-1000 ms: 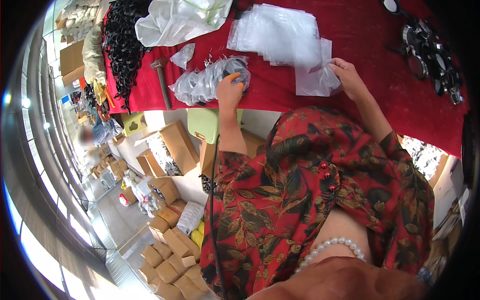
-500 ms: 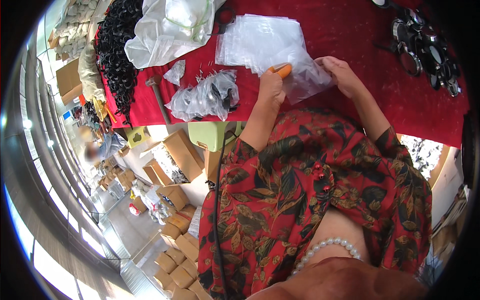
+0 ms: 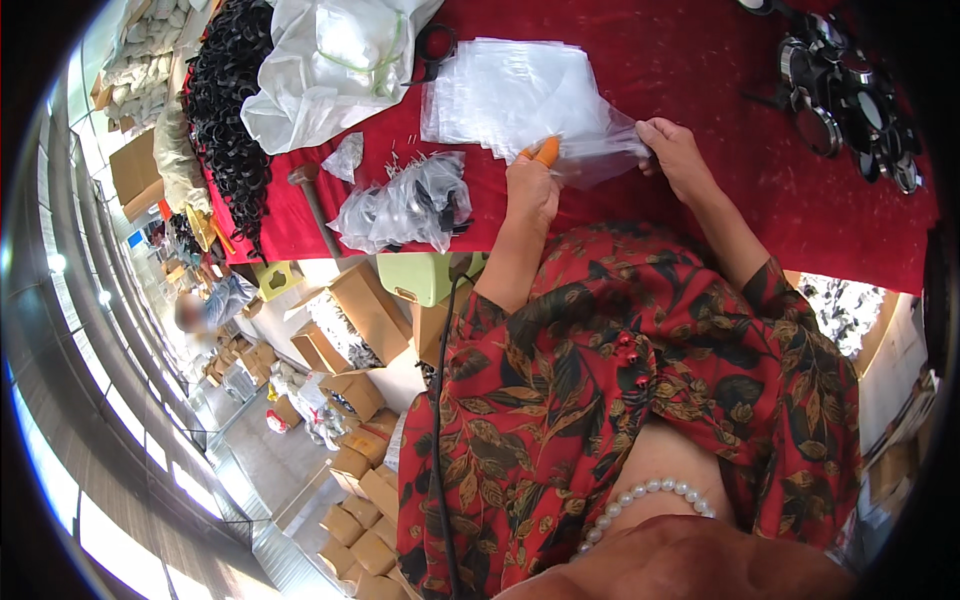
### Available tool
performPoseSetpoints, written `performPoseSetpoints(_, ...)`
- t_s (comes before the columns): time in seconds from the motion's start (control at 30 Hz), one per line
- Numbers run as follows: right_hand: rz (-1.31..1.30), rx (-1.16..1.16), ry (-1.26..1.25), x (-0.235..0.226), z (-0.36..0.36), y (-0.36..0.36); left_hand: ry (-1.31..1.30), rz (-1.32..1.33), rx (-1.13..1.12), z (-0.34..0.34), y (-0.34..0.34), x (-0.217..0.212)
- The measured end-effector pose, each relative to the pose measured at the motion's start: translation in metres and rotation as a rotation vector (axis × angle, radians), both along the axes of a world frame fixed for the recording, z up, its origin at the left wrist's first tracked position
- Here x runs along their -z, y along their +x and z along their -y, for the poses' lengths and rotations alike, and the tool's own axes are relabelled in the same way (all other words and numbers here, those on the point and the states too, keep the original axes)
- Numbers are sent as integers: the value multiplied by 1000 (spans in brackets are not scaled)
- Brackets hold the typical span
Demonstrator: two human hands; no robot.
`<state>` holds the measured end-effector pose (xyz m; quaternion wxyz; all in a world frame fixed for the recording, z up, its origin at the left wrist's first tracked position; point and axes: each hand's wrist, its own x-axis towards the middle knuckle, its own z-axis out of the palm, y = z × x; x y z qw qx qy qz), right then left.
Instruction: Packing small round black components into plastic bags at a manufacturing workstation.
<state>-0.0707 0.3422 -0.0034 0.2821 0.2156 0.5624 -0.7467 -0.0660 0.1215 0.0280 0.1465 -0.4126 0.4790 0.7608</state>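
A spread stack of clear plastic bags point(image 3: 505, 90) lies on the red-covered table. At its near right corner, a single clear plastic bag point(image 3: 610, 150) is drawn out between my hands. My right hand point(image 3: 672, 155) pinches the bag's right end. My left hand point(image 3: 533, 182), with orange covers on its fingertips, grips the bag's left side against the near edge of the stack. Left of that hand sits a bunch of filled clear bags point(image 3: 405, 205) with dark pieces inside. A hammer point(image 3: 316, 208) lies beside them, and a small clear bag point(image 3: 344, 157) is just above.
A heap of black loops point(image 3: 230, 110) and a large white plastic sack point(image 3: 325, 75) occupy the table's far left. Round black-framed mirror-like pieces point(image 3: 850, 100) pile up at the far right. Below the table edge are a green stool point(image 3: 415, 277) and open cardboard boxes point(image 3: 365, 305).
My left hand has shifted slightly left and down. The bag between my hands is stretched flatter and straighter, and my right hand has moved a little.
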Motion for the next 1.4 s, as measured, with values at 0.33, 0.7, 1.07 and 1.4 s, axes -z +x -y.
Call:
performPoseSetpoints(0.33,-62,-18,126,-1,-4,-12,-1249,-1063,969,-48,0,-38)
performPoseSetpoints(0.7,-139,-198,77,0,-4,7,-414,-312,690,-53,-6,12)
performPoseSetpoints(1.07,-408,-232,393,5,0,6,-143,-232,564,-58,-9,-4)
performPoseSetpoints(1.4,-408,-232,484,11,-9,7,-543,-254,696,-72,-22,11)
